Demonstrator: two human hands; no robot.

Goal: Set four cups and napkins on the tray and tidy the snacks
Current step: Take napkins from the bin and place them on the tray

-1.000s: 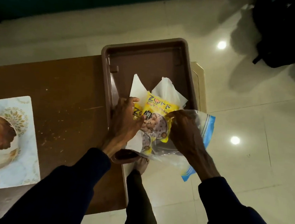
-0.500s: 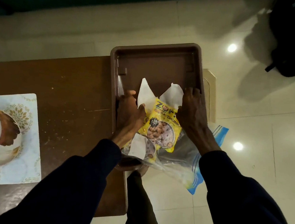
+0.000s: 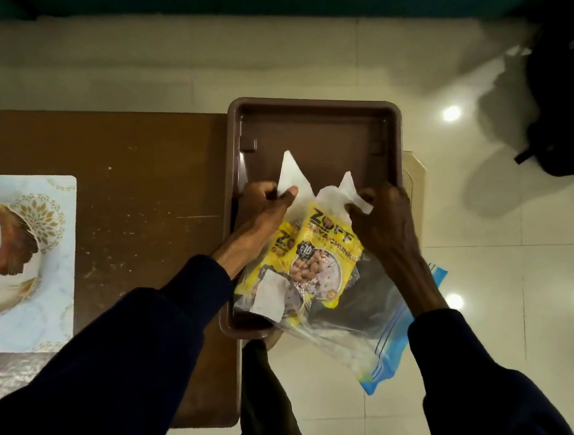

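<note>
A brown plastic tray [image 3: 320, 130] sits at the right end of the wooden table [image 3: 137, 178], partly over its edge. In it lie two yellow soya chunk packets [image 3: 324, 254] inside a clear zip bag with a blue strip [image 3: 382, 341] that hangs off the tray's right side. My left hand [image 3: 262, 208] pinches a white napkin [image 3: 290, 176] at the packets' top left. My right hand [image 3: 381, 221] pinches a second white napkin [image 3: 344, 191] at the top right. No cups are in view.
A printed placemat [image 3: 17, 264] lies at the table's left. A dark bag [image 3: 572, 102] rests on the tiled floor at the far right. My leg and foot [image 3: 265, 387] show below the tray. A pale board [image 3: 414, 179] sticks out under the tray's right edge.
Both hands moved up from the snack packets and bag to the two napkins and closed on them. The view shifted slightly.
</note>
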